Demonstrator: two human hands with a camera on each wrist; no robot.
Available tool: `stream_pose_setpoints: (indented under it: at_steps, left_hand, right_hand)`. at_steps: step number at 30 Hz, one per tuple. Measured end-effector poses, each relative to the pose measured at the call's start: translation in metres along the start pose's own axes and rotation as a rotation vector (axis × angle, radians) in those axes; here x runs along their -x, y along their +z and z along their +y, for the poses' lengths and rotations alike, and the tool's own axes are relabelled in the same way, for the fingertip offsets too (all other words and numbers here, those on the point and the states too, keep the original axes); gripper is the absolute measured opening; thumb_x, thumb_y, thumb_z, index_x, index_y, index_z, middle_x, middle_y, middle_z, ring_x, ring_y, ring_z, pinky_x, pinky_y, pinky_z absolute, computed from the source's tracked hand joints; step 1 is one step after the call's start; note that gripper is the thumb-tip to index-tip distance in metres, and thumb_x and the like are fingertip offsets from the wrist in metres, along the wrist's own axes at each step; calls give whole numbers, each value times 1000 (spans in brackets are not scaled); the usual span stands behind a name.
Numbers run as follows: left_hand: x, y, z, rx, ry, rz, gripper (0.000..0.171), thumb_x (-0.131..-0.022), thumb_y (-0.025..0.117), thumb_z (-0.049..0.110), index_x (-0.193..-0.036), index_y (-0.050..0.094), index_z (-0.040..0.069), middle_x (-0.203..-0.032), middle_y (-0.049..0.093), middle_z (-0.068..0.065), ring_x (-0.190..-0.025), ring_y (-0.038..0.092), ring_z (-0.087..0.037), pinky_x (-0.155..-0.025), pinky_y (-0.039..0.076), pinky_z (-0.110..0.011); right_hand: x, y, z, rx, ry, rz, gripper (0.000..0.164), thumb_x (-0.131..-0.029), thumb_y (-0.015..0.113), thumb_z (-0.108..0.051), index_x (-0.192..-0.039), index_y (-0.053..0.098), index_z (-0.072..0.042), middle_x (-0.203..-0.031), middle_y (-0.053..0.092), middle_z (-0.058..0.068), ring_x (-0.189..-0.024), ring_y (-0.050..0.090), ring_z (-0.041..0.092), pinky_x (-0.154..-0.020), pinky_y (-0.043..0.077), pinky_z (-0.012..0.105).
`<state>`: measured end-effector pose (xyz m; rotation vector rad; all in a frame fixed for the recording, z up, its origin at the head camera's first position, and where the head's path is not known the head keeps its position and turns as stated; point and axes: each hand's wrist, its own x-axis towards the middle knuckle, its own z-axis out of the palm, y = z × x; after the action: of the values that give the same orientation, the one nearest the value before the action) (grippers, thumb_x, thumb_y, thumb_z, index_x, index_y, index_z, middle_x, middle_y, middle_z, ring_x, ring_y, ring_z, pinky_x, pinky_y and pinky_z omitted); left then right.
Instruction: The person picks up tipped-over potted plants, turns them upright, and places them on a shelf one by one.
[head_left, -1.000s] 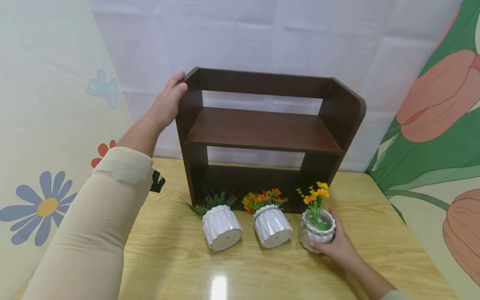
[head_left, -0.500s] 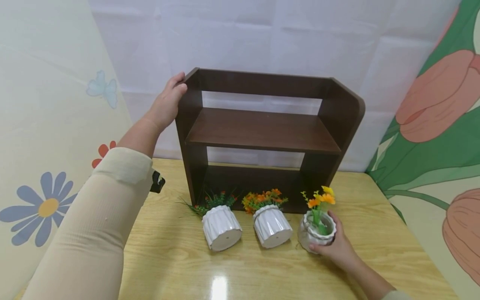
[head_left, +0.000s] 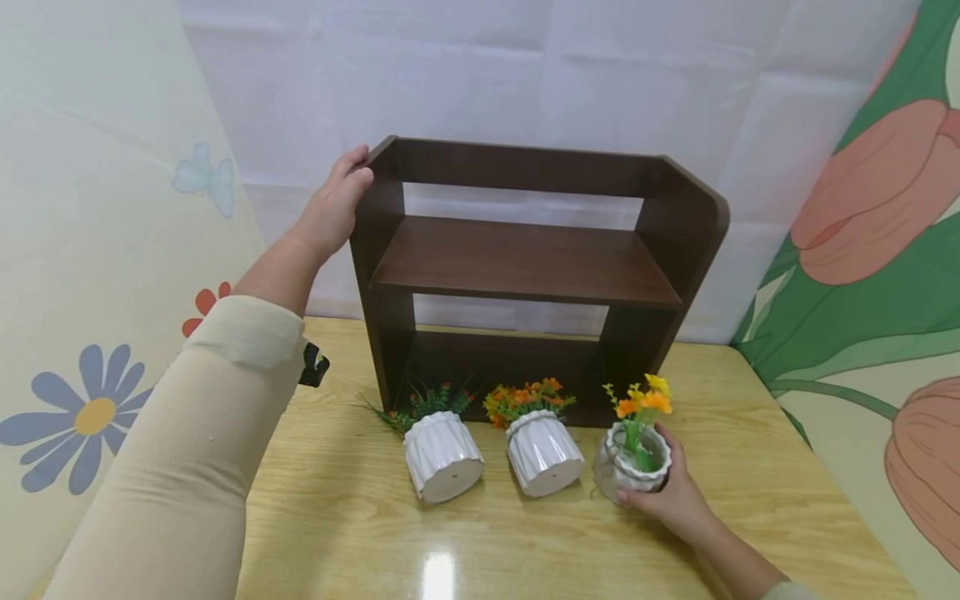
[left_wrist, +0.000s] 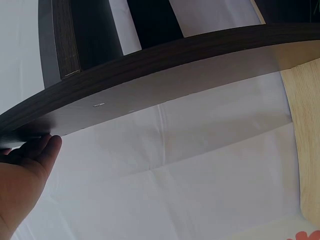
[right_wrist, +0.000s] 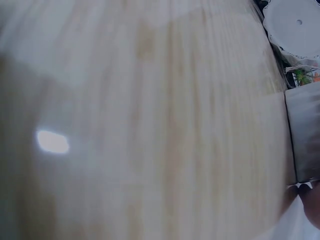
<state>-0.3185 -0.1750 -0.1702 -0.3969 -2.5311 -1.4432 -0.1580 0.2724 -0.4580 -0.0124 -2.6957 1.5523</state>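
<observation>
My left hand [head_left: 333, 208] holds the upper left corner of a dark brown two-tier shelf [head_left: 525, 258]; in the left wrist view its fingers lie at the edge of the side panel [left_wrist: 165, 82]. On the right, my right hand [head_left: 675, 492] grips a white ceramic flowerpot [head_left: 626, 477] round its side, thumb at the front. Yellow and orange artificial flowers [head_left: 641, 400] rise from that pot, whose mouth faces up and toward me. Only fingertips [right_wrist: 311, 202] and part of the pot [right_wrist: 305, 132] show in the right wrist view.
Two more white flowerpots lie tipped before the shelf, bases toward me: the left one [head_left: 442, 454] with red-dotted greenery, the middle one [head_left: 543, 454] with orange flowers. All stand on a wooden table [head_left: 360, 533]. A white cloth [head_left: 480, 67] hangs behind the shelf.
The flowers in the right pot have shifted slightly right and down as my right hand turned the pot a little. My left hand and the other two pots have stayed put.
</observation>
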Motion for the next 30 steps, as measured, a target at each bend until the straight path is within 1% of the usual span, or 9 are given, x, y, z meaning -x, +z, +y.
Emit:
stream_pose_setpoints:
  at_steps: [10, 17, 24, 30]
  left_hand:
    - [1, 0, 0, -5, -5, 0, 62, -102, 21, 44, -159, 7, 25, -166, 7, -3, -150, 12, -26, -121, 11, -49]
    - [-1, 2, -1, -3, -8, 2, 62, -102, 21, 44, -159, 8, 25, -166, 7, -1, -150, 13, -27, -121, 11, -49]
    - [0, 4, -2, -6, -17, 4, 62, -102, 21, 45, -159, 7, 27, -166, 7, -2, -150, 13, -27, -120, 11, -51]
    - [1, 6, -1, 1, -10, -2, 62, -102, 20, 46, -159, 6, 27, -166, 8, -4, -149, 13, -29, -120, 11, -54]
  right_hand:
    - [2, 5, -2, -17, 16, 44, 116, -70, 86, -10, -154, 6, -7, -149, 28, 34, -135, 33, 50, -109, 27, 63]
    - [0, 6, -1, -47, 19, 60, 115, -69, 86, -8, -154, 8, -5, -149, 28, 34, -135, 33, 49, -110, 26, 63]
    - [1, 5, 1, -47, 31, 63, 115, -70, 86, -9, -154, 8, -5, -150, 29, 32, -135, 34, 48, -110, 26, 61]
    - [1, 0, 2, -61, 58, 52, 117, -70, 85, -9, -155, 5, -7, -152, 26, 30, -137, 31, 48, -112, 23, 62]
